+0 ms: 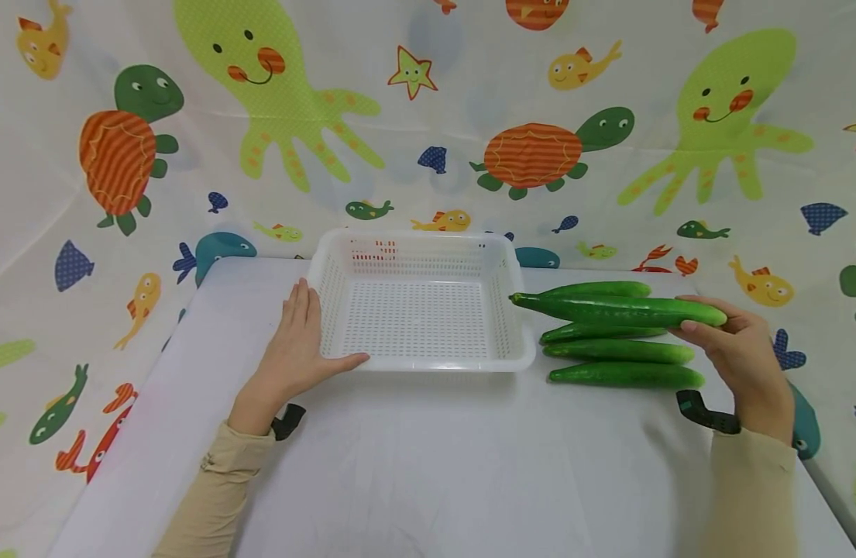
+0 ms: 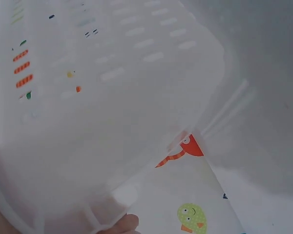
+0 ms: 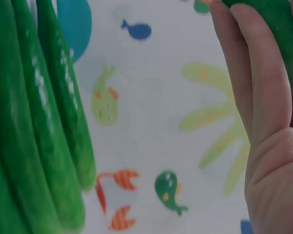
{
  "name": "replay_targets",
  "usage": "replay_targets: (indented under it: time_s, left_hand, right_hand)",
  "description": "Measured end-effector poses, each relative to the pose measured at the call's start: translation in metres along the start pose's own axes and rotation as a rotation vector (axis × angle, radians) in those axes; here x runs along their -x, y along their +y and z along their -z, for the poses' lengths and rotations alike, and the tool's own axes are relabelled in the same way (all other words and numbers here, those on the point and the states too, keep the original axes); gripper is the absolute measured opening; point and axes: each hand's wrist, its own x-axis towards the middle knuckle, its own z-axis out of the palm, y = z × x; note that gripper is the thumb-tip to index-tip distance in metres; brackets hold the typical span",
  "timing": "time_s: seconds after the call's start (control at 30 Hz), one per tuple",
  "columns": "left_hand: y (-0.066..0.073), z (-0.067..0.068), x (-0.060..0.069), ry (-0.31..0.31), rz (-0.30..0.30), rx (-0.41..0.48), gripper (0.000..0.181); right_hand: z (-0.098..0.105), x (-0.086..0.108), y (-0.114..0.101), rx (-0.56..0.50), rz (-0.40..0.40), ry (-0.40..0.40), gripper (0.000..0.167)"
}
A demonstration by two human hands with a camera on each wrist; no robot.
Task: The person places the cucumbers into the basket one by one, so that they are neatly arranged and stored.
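Observation:
In the head view a white perforated plastic basket point(image 1: 421, 364) stands near the back of the table, with nothing inside it. My left hand point(image 1: 295, 333) rests against its left side, fingers straight and thumb stretched along the front rim. On the right, my right hand point(image 1: 741, 349) grips a cucumber point(image 1: 623, 311) by its paler end, and the dark tip reaches over the basket's right rim. Several other cucumbers point(image 1: 626, 375) lie side by side below it. The right wrist view shows the held cucumber point(image 3: 283, 29) in the fingers, apart from the lying cucumbers point(image 3: 34, 126).
A white cloth point(image 1: 428, 465) covers the table. Behind it hangs a curtain point(image 1: 428, 139) printed with sea animals, close to the basket's back rim. Dark straps point(image 1: 706, 415) carry the wrist cameras.

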Motion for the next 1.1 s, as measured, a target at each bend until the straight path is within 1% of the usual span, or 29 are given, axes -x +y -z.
replay_targets:
  time_s: [0.07,0.13,0.2,0.3,0.37,0.43,0.7,0.8,0.97,1.1]
  left_hand:
    - [0.0,0.0,0.0,-0.002,0.0,0.021,0.139]
    - [0.0,0.0,-0.001,-0.002,0.001,0.03,0.14]
    - [0.0,0.0,-0.001,-0.002,0.002,0.029,0.139]
    - [0.001,0.0,-0.002,0.001,0.006,0.017,0.139]
    - [0.001,0.0,-0.002,0.001,0.007,0.007,0.138]
    - [0.001,0.001,-0.002,0.001,0.007,-0.001,0.138]
    - [0.001,0.001,-0.001,-0.005,0.016,-0.001,0.137]
    - [0.001,0.001,-0.001,-0.004,0.014,-0.002,0.137]
    - [0.001,0.002,0.0,0.002,0.007,0.004,0.136]
    - [0.001,0.002,0.001,0.003,0.005,0.003,0.136]
  right_hand:
    - [-0.012,-0.008,0.001,0.009,-0.012,0.012,0.038]
    - [-0.024,-0.015,0.002,-0.003,-0.011,0.0,0.038]
    - [-0.036,-0.024,0.004,-0.005,-0.012,-0.002,0.037]
    - [-0.054,-0.037,0.006,0.015,-0.03,0.027,0.034]
    - [-0.067,-0.047,0.007,0.05,-0.058,0.066,0.032]
    - [-0.08,-0.056,0.009,0.064,-0.084,0.084,0.032]
    - [-0.125,-0.095,0.018,0.095,-0.191,0.094,0.029]
    - [-0.141,-0.109,0.024,0.115,-0.223,0.096,0.032]
    - [-0.167,-0.129,0.033,0.16,-0.288,0.085,0.045]
    - [-0.187,-0.142,0.04,0.172,-0.324,0.079,0.046]
